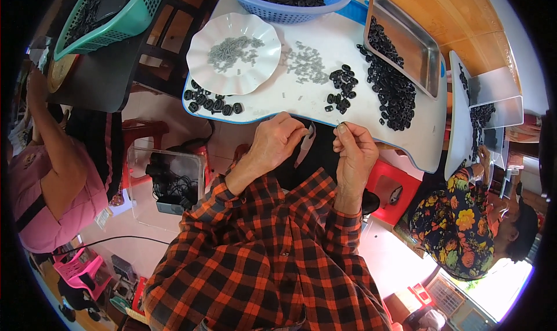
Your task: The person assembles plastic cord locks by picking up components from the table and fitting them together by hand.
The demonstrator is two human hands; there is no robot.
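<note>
- Close to the near edge of the table (313, 103), the left hand (271, 142) is raised, thumb and forefinger drawn together — whether they hold anything, I cannot tell.
- Beside it, a little apart, the right hand (355, 154) pinches a tiny piece (339, 122) between thumb and finger — too small to make out.
- Ahead and to the left of the left hand, black parts (209, 105) lie along the table's edge, next to a white wavy-rimmed plate (258, 78) bearing small clear bits (232, 52).
- Straight ahead of the hands, loose clear bits (306, 63) lie scattered on the table.
- Ahead of the right hand sits a small black heap (346, 87); farther right, a bigger black heap (395, 99) spreads against a metal tray (409, 38).
- Farthest ahead, a blue basket (278, 12) holds more black parts.
</note>
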